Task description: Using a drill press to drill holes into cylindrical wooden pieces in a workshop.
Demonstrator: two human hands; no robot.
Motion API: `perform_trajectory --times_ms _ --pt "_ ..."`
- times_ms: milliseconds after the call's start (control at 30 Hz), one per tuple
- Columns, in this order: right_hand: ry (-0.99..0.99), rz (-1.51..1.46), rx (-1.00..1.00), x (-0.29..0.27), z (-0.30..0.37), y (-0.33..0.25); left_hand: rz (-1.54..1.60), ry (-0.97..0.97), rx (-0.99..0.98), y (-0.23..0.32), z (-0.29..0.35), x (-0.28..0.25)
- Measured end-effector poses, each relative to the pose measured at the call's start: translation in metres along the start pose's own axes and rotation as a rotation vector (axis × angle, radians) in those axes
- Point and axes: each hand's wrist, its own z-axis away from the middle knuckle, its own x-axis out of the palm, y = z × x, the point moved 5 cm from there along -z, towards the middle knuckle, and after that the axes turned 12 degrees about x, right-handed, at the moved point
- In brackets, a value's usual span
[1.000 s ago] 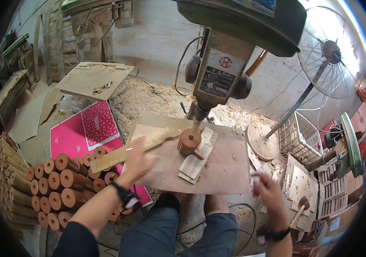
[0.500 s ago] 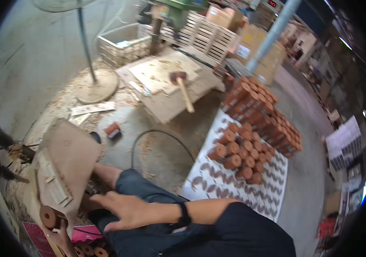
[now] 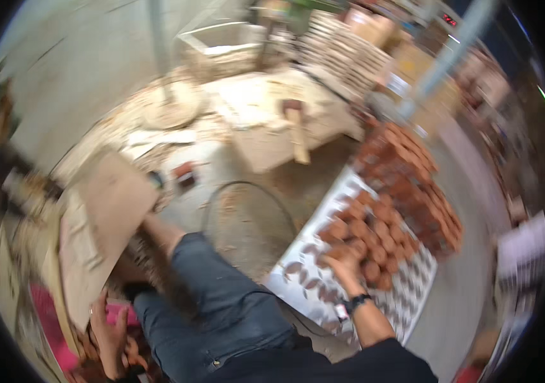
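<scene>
My left hand (image 3: 111, 330) is at the lower left, fingers stretched out and apart, with nothing in it. It is above several reddish-brown cylinders (image 3: 133, 350) in a pink-lined container (image 3: 48, 319), close to the lower edge of a tan board (image 3: 110, 201). My right hand (image 3: 344, 263) reaches to the near left side of a pile of reddish-brown cylinders (image 3: 374, 233) on a white sheet (image 3: 285, 281). Motion smears its fingers, and whether they grip a cylinder is unclear. Dark oval marks or pieces (image 3: 293, 268) lie in rows on the sheet.
Stacked reddish-brown cylinders (image 3: 406, 182) rise behind the pile. Ahead, a mallet (image 3: 296, 131) lies on a low wooden table (image 3: 266, 150). A small reddish-brown block (image 3: 184, 173) sits on the floor beside a curved black cable (image 3: 247, 184). A crate (image 3: 224, 54) and a blue pole (image 3: 451, 60) stand farther back.
My right hand has swung from over my lap to the cylinder pile at right. The cylinder my left hand held has left it, and that hand is now spread. The view has shifted.
</scene>
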Motion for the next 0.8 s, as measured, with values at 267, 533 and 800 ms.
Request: perform_trajectory --times_ms 267,533,800 --pt "-0.047 -0.15 -0.362 0.05 -0.018 -0.037 -0.362 0.097 -0.424 -0.075 0.153 -0.084" --pt "-0.005 -0.082 -0.551 0.062 0.01 -0.127 -0.755 0.108 -0.962 -0.139 0.286 -0.159" --pt "0.022 -0.044 -0.573 0.066 0.019 -0.155 -0.705 0.07 -1.316 -0.195 0.29 -0.157"
